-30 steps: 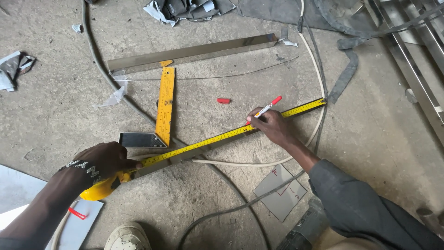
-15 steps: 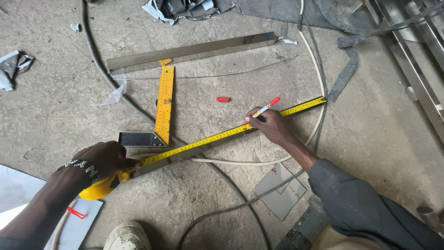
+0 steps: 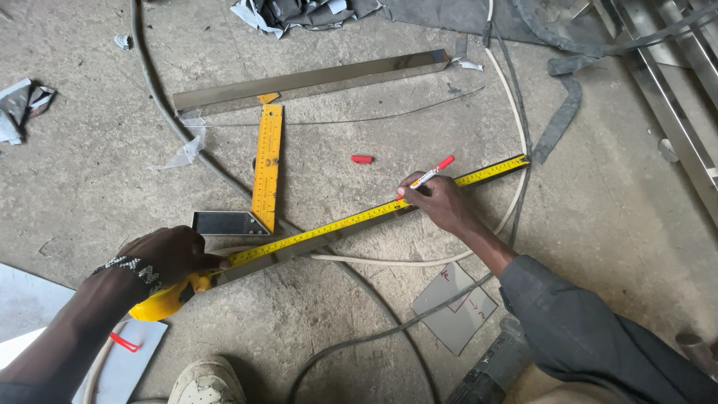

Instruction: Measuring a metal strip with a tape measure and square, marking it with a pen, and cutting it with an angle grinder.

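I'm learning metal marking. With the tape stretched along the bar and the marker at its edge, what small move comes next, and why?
Probably tick the bar with the marker: the left hand pins the tape flat, and the right hand has the tip at the tape's edge.

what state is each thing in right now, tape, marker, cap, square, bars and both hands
tape measure: extended, blade lying along the lower metal bar
lower metal bar: flat on the floor under the blade
marker: uncapped, tip down at the blade
red cap: off, loose on the floor
yellow square: lying flat, untouched
upper metal bar: lying flat, untouched
left hand: pressing down the tape case
right hand: gripping the marker
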